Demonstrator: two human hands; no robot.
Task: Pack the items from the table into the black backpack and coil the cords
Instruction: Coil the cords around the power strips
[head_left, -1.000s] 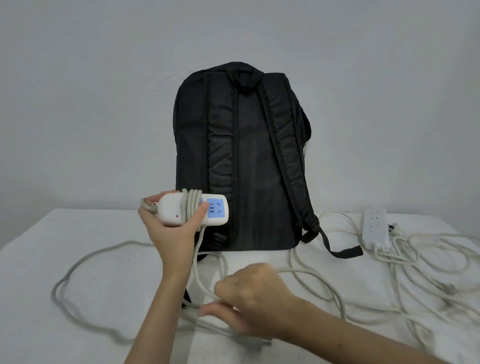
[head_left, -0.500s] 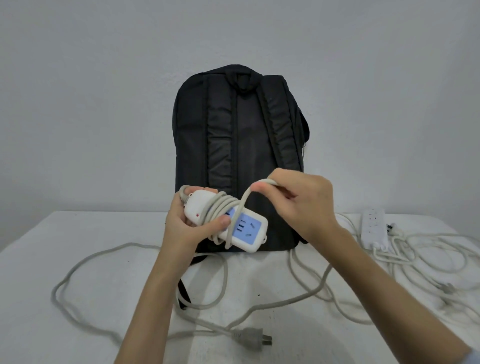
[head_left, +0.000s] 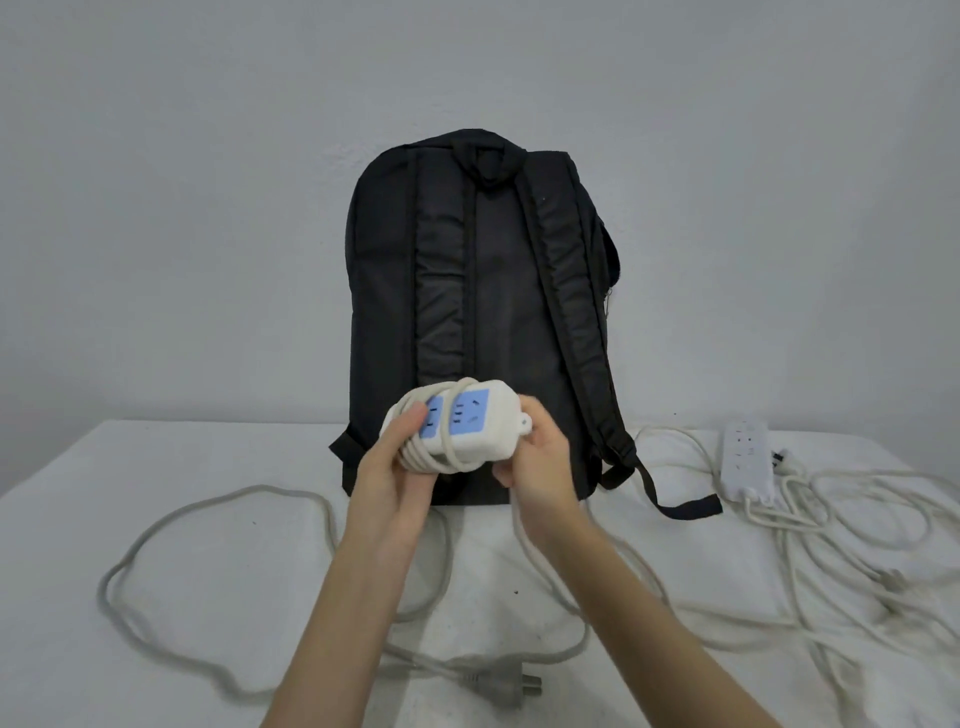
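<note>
Second power strip, tangled cords right of backpack

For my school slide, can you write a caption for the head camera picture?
Both hands, left and right, wrap a cord round a power strip before a backpack.

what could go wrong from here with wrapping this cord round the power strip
Much of the cord lies in loose loops on the table, so it may kink or snag as it is drawn in. The plug could drag toward the near edge and drop. The left hand pins the wraps on the power strip with its thumb; they might slip loose if the right hand tugs hard.
</note>
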